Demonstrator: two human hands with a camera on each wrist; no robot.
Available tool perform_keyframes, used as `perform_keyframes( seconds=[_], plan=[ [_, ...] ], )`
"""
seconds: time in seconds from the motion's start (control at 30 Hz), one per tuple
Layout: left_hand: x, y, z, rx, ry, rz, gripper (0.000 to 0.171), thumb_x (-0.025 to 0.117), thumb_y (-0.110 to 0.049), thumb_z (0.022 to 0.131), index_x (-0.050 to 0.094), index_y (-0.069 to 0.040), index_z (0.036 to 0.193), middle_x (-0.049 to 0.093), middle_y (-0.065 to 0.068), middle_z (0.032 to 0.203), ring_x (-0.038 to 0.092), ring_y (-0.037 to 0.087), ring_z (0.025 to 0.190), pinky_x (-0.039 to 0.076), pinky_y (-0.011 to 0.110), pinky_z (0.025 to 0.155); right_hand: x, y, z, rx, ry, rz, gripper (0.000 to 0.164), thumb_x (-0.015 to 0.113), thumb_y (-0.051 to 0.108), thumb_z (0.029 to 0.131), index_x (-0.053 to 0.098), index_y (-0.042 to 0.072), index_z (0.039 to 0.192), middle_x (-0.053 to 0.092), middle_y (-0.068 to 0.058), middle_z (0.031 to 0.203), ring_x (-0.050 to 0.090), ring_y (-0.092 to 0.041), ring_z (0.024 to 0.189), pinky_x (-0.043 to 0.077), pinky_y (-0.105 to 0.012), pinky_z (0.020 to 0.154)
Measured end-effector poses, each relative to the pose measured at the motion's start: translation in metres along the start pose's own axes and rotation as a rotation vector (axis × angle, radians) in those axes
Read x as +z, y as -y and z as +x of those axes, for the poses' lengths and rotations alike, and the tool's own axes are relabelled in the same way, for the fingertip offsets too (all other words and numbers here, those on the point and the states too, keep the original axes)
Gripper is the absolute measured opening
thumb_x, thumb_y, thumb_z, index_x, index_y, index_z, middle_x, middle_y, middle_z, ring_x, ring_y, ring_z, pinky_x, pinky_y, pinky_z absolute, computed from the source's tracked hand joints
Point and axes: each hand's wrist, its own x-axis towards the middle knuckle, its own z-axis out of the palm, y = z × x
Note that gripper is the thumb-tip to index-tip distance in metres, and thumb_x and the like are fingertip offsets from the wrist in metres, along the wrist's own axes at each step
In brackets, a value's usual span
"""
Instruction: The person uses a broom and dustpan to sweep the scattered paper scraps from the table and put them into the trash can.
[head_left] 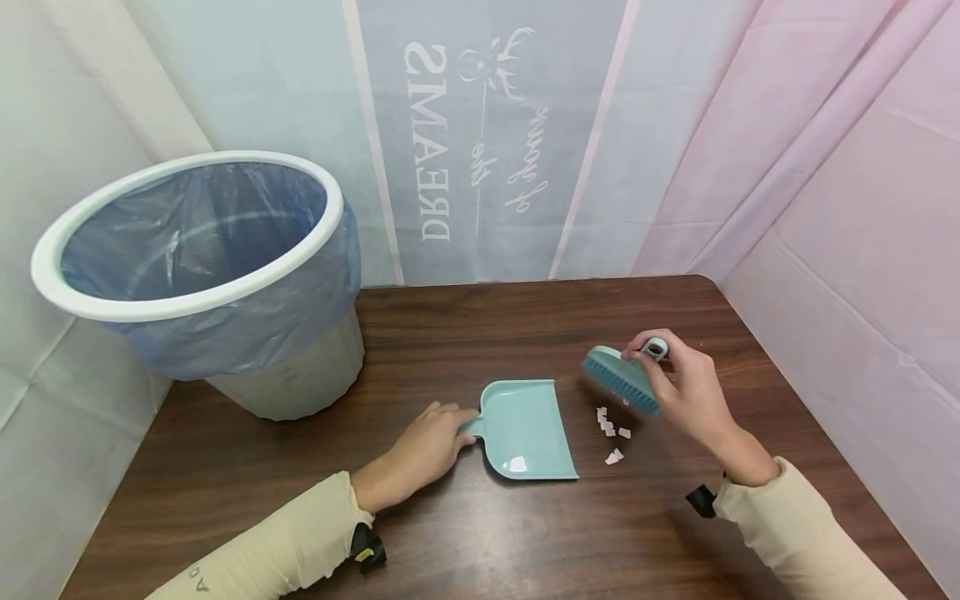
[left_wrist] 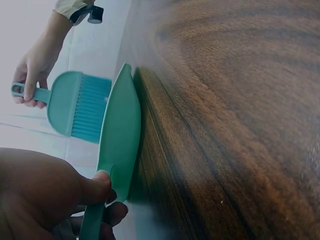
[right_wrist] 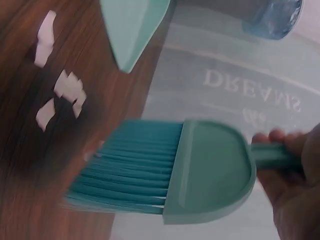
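A light teal dustpan [head_left: 527,429] lies on the wooden table, its wide edge facing right. My left hand [head_left: 422,450] grips its short handle, thumb on one side in the left wrist view. In my right hand [head_left: 692,387] is a small teal hand brush [head_left: 621,377], held by its looped handle. Its bristles [right_wrist: 130,167] point down toward the table; whether they touch it I cannot tell. Several white paper scraps [head_left: 606,423] lie between the brush and the dustpan's edge. One more scrap is partly hidden by the bristles.
At the left of the table stands a grey trash bin [head_left: 300,375] with a white rim [head_left: 336,196] and a blue plastic liner [head_left: 247,350]. Printed fabric [head_left: 480,142] hangs behind the table [head_left: 480,325], and pale cloth hangs along both sides.
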Motion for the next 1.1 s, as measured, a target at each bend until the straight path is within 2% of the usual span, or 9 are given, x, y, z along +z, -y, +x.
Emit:
perform_keyframes(
  seconds=[0.17, 0.4, 0.57, 0.73, 0.83, 0.9, 1.1],
  plan=[
    [0.0, -0.001, 0.0, 0.003, -0.004, -0.011, 0.032, 0.067, -0.019, 0.086, 0.065, -0.009, 0.116, 0.065, 0.002, 0.097, 0.056, 0.015, 0.084, 0.044, 0.03, 0.075, -0.002, -0.011, 0.002, -0.042, 0.095, 0.02, 0.029, 0.063, -0.019, 0.078, 0.062, 0.004, 0.094, 0.067, -0.004, 0.088, 0.062, -0.009, 0.076, 0.037, -0.01, 0.055],
    [0.001, 0.0, 0.0, -0.007, 0.008, -0.013, 0.03, 0.067, -0.019, 0.086, 0.065, -0.01, 0.116, 0.065, 0.001, 0.097, 0.056, 0.014, 0.085, 0.044, 0.03, 0.076, -0.006, -0.003, 0.003, -0.071, 0.13, 0.102, 0.029, 0.061, -0.026, 0.073, 0.061, -0.003, 0.09, 0.067, -0.011, 0.084, 0.064, -0.012, 0.08, 0.042, -0.013, 0.059],
    [0.0, 0.001, 0.0, -0.007, -0.003, -0.01, 0.03, 0.068, -0.019, 0.086, 0.066, -0.01, 0.114, 0.065, 0.001, 0.095, 0.053, 0.016, 0.08, 0.045, 0.03, 0.073, -0.012, -0.002, 0.004, -0.073, 0.192, 0.195, 0.03, 0.058, -0.029, 0.073, 0.061, -0.004, 0.089, 0.067, -0.014, 0.085, 0.064, -0.018, 0.078, 0.043, -0.016, 0.056],
    [0.0, 0.001, 0.001, -0.014, -0.007, -0.011, 0.031, 0.068, -0.019, 0.085, 0.066, -0.009, 0.114, 0.065, 0.002, 0.095, 0.052, 0.018, 0.079, 0.046, 0.03, 0.073, -0.019, -0.005, 0.006, -0.069, 0.275, 0.306, 0.032, 0.055, -0.03, 0.074, 0.06, -0.004, 0.091, 0.065, -0.016, 0.086, 0.064, -0.021, 0.081, 0.048, -0.019, 0.06],
    [0.0, 0.0, 0.001, -0.016, -0.002, -0.012, 0.031, 0.068, -0.019, 0.085, 0.066, -0.009, 0.114, 0.065, 0.002, 0.095, 0.052, 0.018, 0.079, 0.046, 0.03, 0.073, -0.022, -0.007, 0.006, -0.073, 0.316, 0.385, 0.032, 0.052, -0.032, 0.075, 0.059, -0.007, 0.092, 0.064, -0.017, 0.087, 0.064, -0.023, 0.084, 0.051, -0.023, 0.067],
    [0.0, 0.0, 0.001, -0.015, -0.003, -0.01, 0.031, 0.068, -0.019, 0.085, 0.065, -0.008, 0.114, 0.065, 0.003, 0.095, 0.053, 0.018, 0.08, 0.046, 0.03, 0.073, -0.024, -0.007, 0.006, -0.074, 0.333, 0.425, 0.031, 0.051, -0.032, 0.075, 0.059, -0.008, 0.093, 0.064, -0.017, 0.087, 0.064, -0.024, 0.085, 0.051, -0.024, 0.069],
    [-0.001, 0.001, 0.0, -0.011, -0.003, -0.007, 0.032, 0.068, -0.019, 0.086, 0.065, -0.007, 0.115, 0.065, 0.004, 0.098, 0.054, 0.018, 0.082, 0.046, 0.03, 0.075, -0.03, -0.011, 0.005, -0.053, 0.341, 0.47, 0.031, 0.05, -0.032, 0.076, 0.058, -0.007, 0.093, 0.065, -0.015, 0.087, 0.064, -0.022, 0.085, 0.048, -0.025, 0.061]
  ],
)
